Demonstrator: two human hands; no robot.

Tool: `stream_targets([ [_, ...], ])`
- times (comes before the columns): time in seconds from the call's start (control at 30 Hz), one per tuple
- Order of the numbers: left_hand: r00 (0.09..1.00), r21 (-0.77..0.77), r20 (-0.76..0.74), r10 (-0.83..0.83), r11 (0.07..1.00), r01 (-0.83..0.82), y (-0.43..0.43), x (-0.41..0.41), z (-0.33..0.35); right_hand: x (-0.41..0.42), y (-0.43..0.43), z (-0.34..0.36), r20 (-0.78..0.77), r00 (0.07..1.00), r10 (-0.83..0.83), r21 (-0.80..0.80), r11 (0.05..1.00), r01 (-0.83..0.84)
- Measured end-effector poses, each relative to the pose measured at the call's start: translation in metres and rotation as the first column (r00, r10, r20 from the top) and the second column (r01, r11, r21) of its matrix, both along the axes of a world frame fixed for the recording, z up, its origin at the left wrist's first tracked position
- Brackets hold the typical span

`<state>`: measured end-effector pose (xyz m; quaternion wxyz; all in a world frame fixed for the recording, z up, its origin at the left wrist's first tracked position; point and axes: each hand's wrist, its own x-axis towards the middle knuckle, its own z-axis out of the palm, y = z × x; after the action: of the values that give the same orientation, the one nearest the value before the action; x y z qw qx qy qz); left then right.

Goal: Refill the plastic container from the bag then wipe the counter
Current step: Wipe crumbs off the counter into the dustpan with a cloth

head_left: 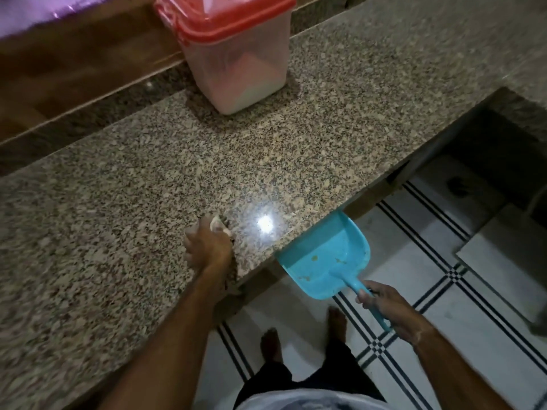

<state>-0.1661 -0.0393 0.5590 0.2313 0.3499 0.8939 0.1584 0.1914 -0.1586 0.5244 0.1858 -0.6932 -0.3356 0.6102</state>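
Observation:
A clear plastic container (236, 63) with a red lid stands shut at the back of the speckled granite counter (133, 179), white contents filling its lower part. My left hand (207, 247) presses a small pale cloth (217, 224) onto the counter near its front edge. My right hand (384, 309) grips the handle of a blue dustpan (325, 258), held just below the counter's edge with its mouth against it. A few brownish crumbs lie inside the pan. No bag is identifiable in view.
A wooden ledge (74, 72) runs behind the counter, with something purple (44, 10) at the top left. Below lies white tiled floor (429, 291) with black stripes, my bare feet (302, 332) on it. A dark opening (488, 149) sits under the counter's right part.

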Motion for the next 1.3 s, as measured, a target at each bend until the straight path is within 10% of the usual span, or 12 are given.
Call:
stream_targets([
  [0.3,0.989,-0.022,0.037,-0.144,0.989,0.144,0.013,0.124,0.000,0.030,0.052,-0.005,-0.046,0.971,0.234,-0.007,0.972,-0.234],
  [0.57,0.887,-0.078,-0.331,0.321,0.928,-0.364,-0.056,0.012,0.009,0.065,0.089,-0.020,-0.106,0.912,0.395,-0.007,0.917,-0.398],
  [0.73,0.860,-0.139,-0.436,0.267,0.924,-0.357,-0.060,0.031,-0.007,0.077,0.092,-0.033,-0.132,0.891,0.435,-0.022,0.897,-0.442],
  [1.3,0.994,0.044,-0.077,-0.074,0.996,0.078,0.066,0.201,0.007,0.094,0.084,-0.032,-0.172,0.923,0.343,-0.028,0.935,-0.353],
])
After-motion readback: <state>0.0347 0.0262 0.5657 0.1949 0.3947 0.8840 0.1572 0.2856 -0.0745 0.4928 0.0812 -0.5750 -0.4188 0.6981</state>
